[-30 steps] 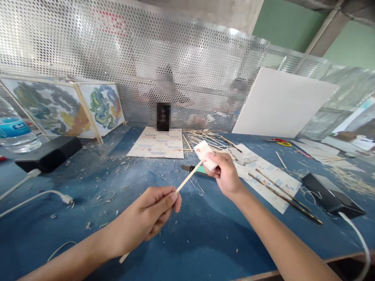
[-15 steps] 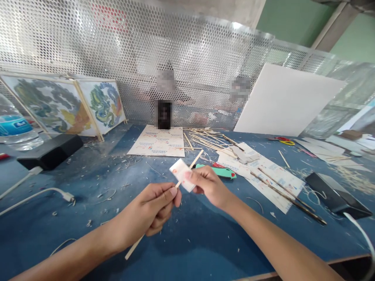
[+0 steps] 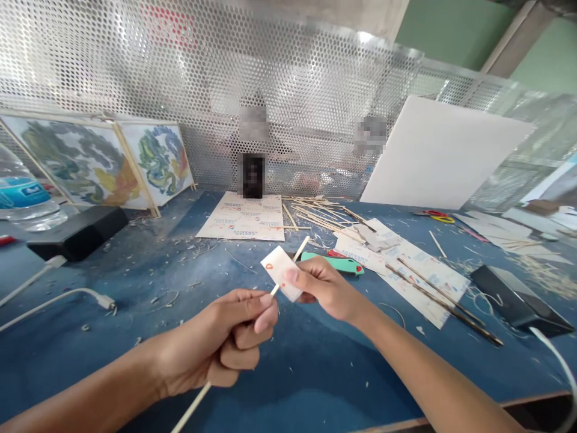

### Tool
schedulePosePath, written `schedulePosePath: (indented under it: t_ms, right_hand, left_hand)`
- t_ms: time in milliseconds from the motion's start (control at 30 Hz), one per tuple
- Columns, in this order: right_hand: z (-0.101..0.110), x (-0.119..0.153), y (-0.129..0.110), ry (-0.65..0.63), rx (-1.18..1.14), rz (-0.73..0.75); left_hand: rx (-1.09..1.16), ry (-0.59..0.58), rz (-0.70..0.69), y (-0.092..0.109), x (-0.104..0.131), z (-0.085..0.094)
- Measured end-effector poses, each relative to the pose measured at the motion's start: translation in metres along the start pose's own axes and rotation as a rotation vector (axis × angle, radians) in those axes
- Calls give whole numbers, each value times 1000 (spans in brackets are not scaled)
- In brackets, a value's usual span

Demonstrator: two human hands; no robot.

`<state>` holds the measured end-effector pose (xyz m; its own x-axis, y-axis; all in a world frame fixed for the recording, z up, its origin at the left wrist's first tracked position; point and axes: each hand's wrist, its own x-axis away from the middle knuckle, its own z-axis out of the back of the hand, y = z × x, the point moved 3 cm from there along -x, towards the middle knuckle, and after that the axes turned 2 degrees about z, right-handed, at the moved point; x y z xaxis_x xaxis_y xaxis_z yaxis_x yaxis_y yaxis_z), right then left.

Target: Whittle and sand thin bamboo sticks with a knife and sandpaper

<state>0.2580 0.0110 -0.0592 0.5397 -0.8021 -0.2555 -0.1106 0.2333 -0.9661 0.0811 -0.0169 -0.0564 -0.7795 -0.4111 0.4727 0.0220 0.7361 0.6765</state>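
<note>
L hand (image 3: 225, 340) clenched on thin stick (image 3: 193, 406), which pokes out both ends of fist; R hand (image 3: 327, 288) pinching white paper (image 3: 276, 263) over stick, just past L fingertips. Clear bottle (image 3: 26, 195) well left of L fingers, contents unclear; green tool (image 3: 345, 263) near R knuckles.

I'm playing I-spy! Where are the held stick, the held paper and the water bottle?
Held stick (image 3: 191, 408): head view, on its lower length.
Held paper (image 3: 277, 267): head view, on its white face.
Water bottle (image 3: 21, 193): head view, on its blue label.
</note>
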Motion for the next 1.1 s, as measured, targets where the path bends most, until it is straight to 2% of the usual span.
schedulePosePath:
  t_ms: [100, 167, 267, 333, 400, 500, 700, 933, 1100]
  right_hand:
    - [1, -2, -1, 76, 39, 32]
    - [5, -3, 0, 143, 65, 35]
    - [11, -3, -2, 230, 130, 63]
    - [12, -2, -4, 247, 149, 62]
    - [11, -2, -4, 237, 105, 25]
    - [9, -3, -4, 234, 45, -20]
    - [8, -3, -5, 342, 93, 52]
    - [12, -3, -6, 385, 134, 67]
    - [27, -2, -11, 550, 133, 123]
  left_hand:
    - [47, -30, -13, 2, -2, 3]
    - [-25, 48, -98, 3, -6, 5]
    - [-266, 175, -267, 4, -11, 7]
    - [-385, 210, -336, 3, -12, 6]
    - [-409, 224, -366, 1, -12, 6]
    - [-372, 227, -378, 0, -12, 7]
    - [-341, 208, -390, 4, -12, 4]
    - [-301, 208, -369, 5, -11, 2]
    - [-296, 185, -360, 1, -11, 1]
